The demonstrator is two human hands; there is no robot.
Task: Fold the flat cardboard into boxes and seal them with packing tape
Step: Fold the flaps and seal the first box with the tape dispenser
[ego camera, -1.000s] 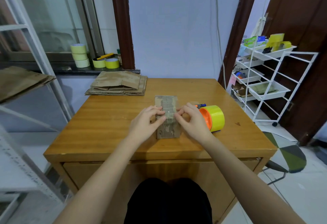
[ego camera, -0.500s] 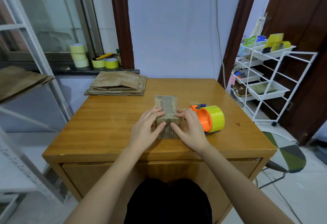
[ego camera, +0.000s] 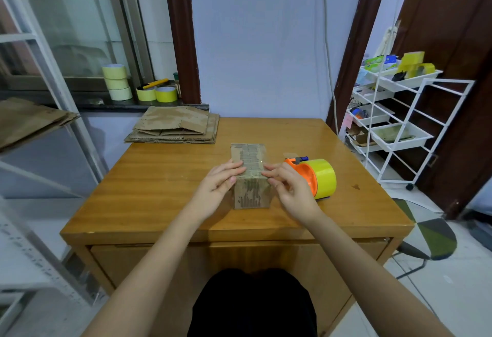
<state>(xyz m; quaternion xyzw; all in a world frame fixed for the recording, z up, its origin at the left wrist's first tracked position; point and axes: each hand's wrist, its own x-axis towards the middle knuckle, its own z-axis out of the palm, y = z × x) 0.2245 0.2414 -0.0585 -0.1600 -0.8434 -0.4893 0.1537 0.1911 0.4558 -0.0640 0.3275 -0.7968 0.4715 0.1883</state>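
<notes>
Box [ego camera: 251, 177] stands taped on table [ego camera: 159, 185]; left hand [ego camera: 217, 186] and right hand [ego camera: 288, 190] press flat-fingered along its sides, grasping nothing. Risk: uneven pressure wrinkles tape or shifts box into dispenser [ego camera: 315, 177].

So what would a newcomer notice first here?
Probably the small cardboard box at the middle of the wooden table, with the left hand and right hand pressing its sides. Next, the orange-and-yellow tape dispenser just right of it, and the flat cardboard stack at the far-left corner.
</notes>
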